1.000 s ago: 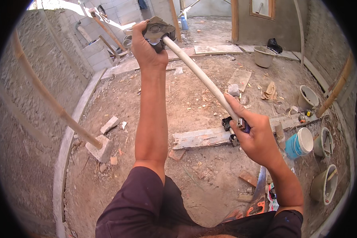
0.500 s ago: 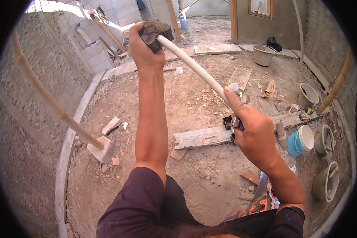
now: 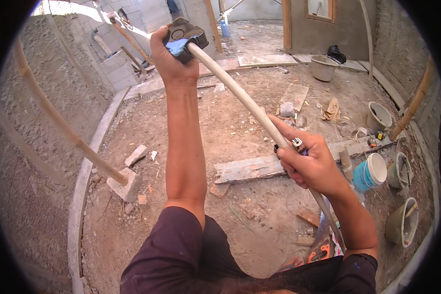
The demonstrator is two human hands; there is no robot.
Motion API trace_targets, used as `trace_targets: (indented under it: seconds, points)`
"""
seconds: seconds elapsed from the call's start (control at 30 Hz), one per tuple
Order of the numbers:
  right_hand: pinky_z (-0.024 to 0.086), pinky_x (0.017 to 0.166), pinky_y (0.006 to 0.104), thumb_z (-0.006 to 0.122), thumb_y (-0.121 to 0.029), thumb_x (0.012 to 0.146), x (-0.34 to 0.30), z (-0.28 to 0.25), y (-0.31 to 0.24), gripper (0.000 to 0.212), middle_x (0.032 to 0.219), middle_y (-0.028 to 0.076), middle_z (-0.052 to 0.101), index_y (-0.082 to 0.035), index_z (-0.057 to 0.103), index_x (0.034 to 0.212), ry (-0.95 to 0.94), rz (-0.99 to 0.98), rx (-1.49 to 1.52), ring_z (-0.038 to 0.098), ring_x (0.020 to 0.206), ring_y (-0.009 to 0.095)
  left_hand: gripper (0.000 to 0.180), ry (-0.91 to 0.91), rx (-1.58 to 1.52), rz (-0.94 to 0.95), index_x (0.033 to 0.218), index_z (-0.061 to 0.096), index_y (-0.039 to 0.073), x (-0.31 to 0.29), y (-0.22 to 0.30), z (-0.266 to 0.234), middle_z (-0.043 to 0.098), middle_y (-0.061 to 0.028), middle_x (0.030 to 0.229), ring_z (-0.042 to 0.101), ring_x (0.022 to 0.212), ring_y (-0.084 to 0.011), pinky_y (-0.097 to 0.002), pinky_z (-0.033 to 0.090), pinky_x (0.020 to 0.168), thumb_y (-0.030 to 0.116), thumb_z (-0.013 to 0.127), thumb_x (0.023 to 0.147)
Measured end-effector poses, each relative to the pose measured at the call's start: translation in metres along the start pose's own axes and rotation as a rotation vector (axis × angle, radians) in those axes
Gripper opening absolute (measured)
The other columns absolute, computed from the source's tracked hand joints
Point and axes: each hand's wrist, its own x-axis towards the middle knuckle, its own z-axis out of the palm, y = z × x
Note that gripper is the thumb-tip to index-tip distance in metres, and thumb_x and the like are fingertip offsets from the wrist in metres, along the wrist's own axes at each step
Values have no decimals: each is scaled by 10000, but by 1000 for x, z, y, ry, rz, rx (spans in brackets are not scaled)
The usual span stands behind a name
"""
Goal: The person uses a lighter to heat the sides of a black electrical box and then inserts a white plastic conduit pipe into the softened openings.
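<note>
At the upper left, my left hand (image 3: 174,66) is closed round a dark, box-shaped fitting (image 3: 186,32) with a round mark on its face and a blue part at its lower side. A long, pale, slightly bent pipe (image 3: 234,89) runs from the fitting down to the right. My right hand (image 3: 309,159) grips the pipe lower along its length, index finger stretched along it. Between those fingers shows a small purple thing with a metal top (image 3: 299,144), lighter-like; most of it is hidden. Beyond this hand, the pipe's lower part passes over a handsaw (image 3: 320,247).
A rough plank (image 3: 252,169) lies across the dirt floor. At the right stand a blue-and-white bucket (image 3: 368,174) and several grey ones. A tape measure (image 3: 379,136) lies near the plank's far end. Leaning bamboo poles (image 3: 73,132) stand left, one on a block (image 3: 122,183).
The fitting has turned, bringing its blue part into view. My right hand has rotated and shifted slightly lower, its thumb now across the pipe. More of the pipe's lower part shows.
</note>
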Motion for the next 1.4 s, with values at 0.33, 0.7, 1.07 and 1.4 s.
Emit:
trace_targets:
  seconds: [0.33, 0.7, 1.07, 1.4]
  points:
    - [476, 560, 394, 628, 30, 769, 4, 12, 14, 746, 707, 139, 600, -207, 476, 1459, 318, -415, -778, 577, 544, 279, 242, 94, 59, 48, 983, 585, 14, 1, 3, 5, 666, -106, 897, 666, 832, -242, -390, 566, 808, 217, 582, 852]
    - [499, 630, 415, 627, -15, 829, 15, -41, 52, 717, 754, 175, 640, -207, 421, 1489, 215, -161, -860, 645, 654, 304, 294, 236, 137, -47, 1040, 555, 71, 10, -7, -34, 635, -84, 976, 640, 903, -240, -429, 547, 792, 334, 570, 909]
    - [513, 732, 488, 633, -220, 914, 30, -81, 153, 419, 885, 193, 683, -99, 548, 1306, 335, 64, -1157, 662, 857, 393, 358, 89, 36, -358, 1124, 564, 106, -1, -29, 3, 657, -98, 1013, 636, 953, -259, -482, 518, 872, 404, 538, 928]
    - [538, 604, 362, 545, -339, 965, 69, -70, 41, 354, 804, 87, 632, -9, 645, 1046, 256, -98, -615, 623, 686, 200, 516, -211, 41, -351, 1230, 595, 66, 4, -32, 4, 675, -97, 1107, 661, 976, -231, -391, 538, 878, 496, 499, 962]
